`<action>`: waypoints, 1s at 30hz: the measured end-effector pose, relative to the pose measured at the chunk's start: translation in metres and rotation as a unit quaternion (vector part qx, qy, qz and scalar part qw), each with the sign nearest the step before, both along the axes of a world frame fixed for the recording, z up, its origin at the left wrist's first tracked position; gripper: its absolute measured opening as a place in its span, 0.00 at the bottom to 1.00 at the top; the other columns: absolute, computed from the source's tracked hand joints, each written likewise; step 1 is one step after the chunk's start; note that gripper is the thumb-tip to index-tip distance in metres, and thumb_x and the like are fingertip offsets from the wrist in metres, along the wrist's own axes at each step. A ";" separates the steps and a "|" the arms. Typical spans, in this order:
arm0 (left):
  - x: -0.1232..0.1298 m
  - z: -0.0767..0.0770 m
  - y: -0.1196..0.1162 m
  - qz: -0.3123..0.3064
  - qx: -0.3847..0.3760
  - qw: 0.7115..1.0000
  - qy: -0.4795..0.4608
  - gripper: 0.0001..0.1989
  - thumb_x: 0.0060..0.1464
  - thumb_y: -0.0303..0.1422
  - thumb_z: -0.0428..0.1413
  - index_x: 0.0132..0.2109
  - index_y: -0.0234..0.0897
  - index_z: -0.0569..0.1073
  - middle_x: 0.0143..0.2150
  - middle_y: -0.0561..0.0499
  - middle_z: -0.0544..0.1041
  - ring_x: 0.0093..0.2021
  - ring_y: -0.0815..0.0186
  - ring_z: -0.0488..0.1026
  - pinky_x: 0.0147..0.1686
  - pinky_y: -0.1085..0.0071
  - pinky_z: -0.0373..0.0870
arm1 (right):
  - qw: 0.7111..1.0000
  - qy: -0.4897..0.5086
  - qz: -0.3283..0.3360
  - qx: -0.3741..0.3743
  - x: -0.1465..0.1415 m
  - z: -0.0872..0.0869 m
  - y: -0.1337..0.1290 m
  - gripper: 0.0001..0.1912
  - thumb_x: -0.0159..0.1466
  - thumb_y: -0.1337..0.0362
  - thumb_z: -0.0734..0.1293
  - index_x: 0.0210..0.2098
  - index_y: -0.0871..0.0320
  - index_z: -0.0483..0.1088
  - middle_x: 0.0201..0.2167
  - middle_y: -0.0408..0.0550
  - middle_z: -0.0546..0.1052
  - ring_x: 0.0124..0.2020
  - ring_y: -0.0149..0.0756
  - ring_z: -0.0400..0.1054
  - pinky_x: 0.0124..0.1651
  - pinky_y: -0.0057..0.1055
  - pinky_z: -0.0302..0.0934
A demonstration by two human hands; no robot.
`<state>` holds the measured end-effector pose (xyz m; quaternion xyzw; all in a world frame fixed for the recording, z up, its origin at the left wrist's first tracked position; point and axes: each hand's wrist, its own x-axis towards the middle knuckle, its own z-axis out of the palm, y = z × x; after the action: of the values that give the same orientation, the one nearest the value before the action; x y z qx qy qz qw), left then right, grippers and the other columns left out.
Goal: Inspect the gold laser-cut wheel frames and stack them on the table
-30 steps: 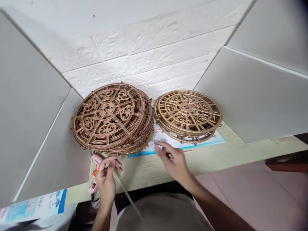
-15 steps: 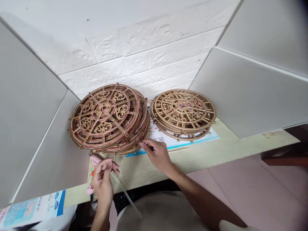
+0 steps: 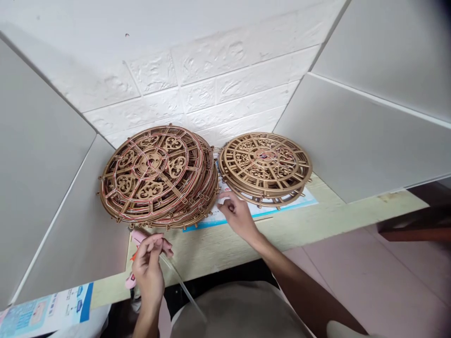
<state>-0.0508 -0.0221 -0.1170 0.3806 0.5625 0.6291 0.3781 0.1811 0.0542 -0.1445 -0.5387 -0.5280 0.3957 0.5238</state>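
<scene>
My left hand (image 3: 151, 263) is raised over the near edge of the bench, its thumb pressed to curled fingers; anything in that pinch is too small to make out. Behind it lies a pink glue gun (image 3: 138, 234), partly covered by the hand, with a long clear glue stick (image 3: 185, 287) trailing toward my lap. My right hand (image 3: 241, 218) hovers in front of the gap between two stacks, fingers curled in and what they hold, if anything, hidden. Close to it are a stack of bronze openwork discs with red and white wires (image 3: 151, 190) and a stack of gold openwork discs (image 3: 266, 162).
A blue-and-white printed sheet (image 3: 299, 199) lies under the right stack on the pale wooden bench (image 3: 338, 209). Grey panels (image 3: 369, 136) stand on both sides, with a white brick-patterned wall (image 3: 197, 70) behind. Another printed sheet (image 3: 45, 307) is at lower left.
My right hand has drawn away from the front edge of the left stack, moving slightly right and up. My left hand stays almost where it was. The view has shifted slightly.
</scene>
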 end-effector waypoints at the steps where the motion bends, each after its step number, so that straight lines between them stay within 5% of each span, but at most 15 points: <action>1: 0.000 0.000 0.000 0.001 0.000 1.000 0.001 0.08 0.53 0.37 0.65 0.37 0.38 0.79 0.25 0.55 0.77 0.24 0.69 0.72 0.26 0.73 0.69 | 1.000 -0.013 0.016 -0.003 -0.004 0.000 0.000 0.18 0.67 0.50 0.67 0.35 0.60 0.70 0.18 0.33 0.62 0.17 0.23 0.55 0.22 0.24 0.54; 9: 0.003 -0.001 -0.002 0.000 -0.004 1.000 -0.008 0.09 0.53 0.38 0.64 0.38 0.38 0.78 0.25 0.55 0.77 0.24 0.68 0.71 0.27 0.72 0.68 | 0.997 -0.055 0.053 -0.004 -0.014 -0.002 0.007 0.18 0.70 0.53 0.64 0.31 0.61 0.69 0.24 0.38 0.69 0.22 0.25 0.63 0.28 0.26 0.63; 13: 0.003 -0.001 -0.003 -0.001 -0.006 1.000 -0.011 0.08 0.53 0.38 0.64 0.38 0.38 0.78 0.25 0.55 0.76 0.24 0.69 0.71 0.28 0.72 0.68 | 0.999 -0.019 0.038 0.011 -0.008 0.002 0.004 0.20 0.69 0.50 0.63 0.30 0.61 0.68 0.21 0.37 0.67 0.19 0.24 0.60 0.24 0.24 0.60; 18: -0.003 -0.002 -0.003 0.006 -0.008 1.000 -0.007 0.10 0.53 0.39 0.64 0.38 0.38 0.79 0.25 0.55 0.76 0.24 0.68 0.71 0.27 0.71 0.69 | 0.992 0.039 -0.116 0.037 0.040 0.021 -0.002 0.24 0.64 0.42 0.62 0.27 0.56 0.64 0.15 0.35 0.61 0.15 0.26 0.56 0.18 0.25 0.51; 22: -0.003 -0.002 -0.003 0.008 -0.016 1.000 -0.007 0.10 0.52 0.39 0.64 0.38 0.37 0.78 0.25 0.54 0.76 0.24 0.67 0.71 0.26 0.71 0.68 | 0.946 0.033 -0.318 0.044 0.113 0.033 -0.009 0.19 0.58 0.44 0.64 0.34 0.53 0.62 0.14 0.33 0.61 0.15 0.29 0.54 0.19 0.27 0.49; 24: 0.000 -0.001 -0.002 0.002 -0.023 1.000 -0.010 0.10 0.52 0.39 0.64 0.37 0.37 0.78 0.25 0.54 0.76 0.24 0.67 0.70 0.26 0.70 0.68 | 0.921 0.005 -0.388 0.020 0.145 0.032 -0.012 0.25 0.52 0.47 0.70 0.41 0.53 0.60 0.15 0.32 0.63 0.14 0.30 0.55 0.20 0.29 0.52; 26: 0.004 0.000 0.000 -0.005 -0.030 0.999 -0.012 0.10 0.52 0.39 0.64 0.37 0.37 0.78 0.24 0.54 0.76 0.23 0.67 0.70 0.25 0.70 0.68 | 0.910 -0.040 -0.412 -0.025 0.167 0.027 -0.013 0.29 0.49 0.52 0.73 0.45 0.54 0.61 0.16 0.34 0.67 0.15 0.33 0.58 0.22 0.33 0.55; 30: 0.013 0.004 0.000 -0.015 -0.036 0.999 -0.019 0.10 0.52 0.40 0.63 0.35 0.37 0.78 0.24 0.53 0.76 0.22 0.67 0.71 0.24 0.70 0.69 | 0.888 -0.181 -0.409 -0.111 0.188 0.016 -0.003 0.11 0.61 0.58 0.70 0.39 0.58 0.69 0.24 0.39 0.70 0.24 0.33 0.64 0.35 0.36 0.62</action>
<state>-0.0375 -0.0219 -0.1133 0.3636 0.5719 0.6093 0.4118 0.3690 0.0515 -0.1283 -0.8237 -0.2994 0.0982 0.4714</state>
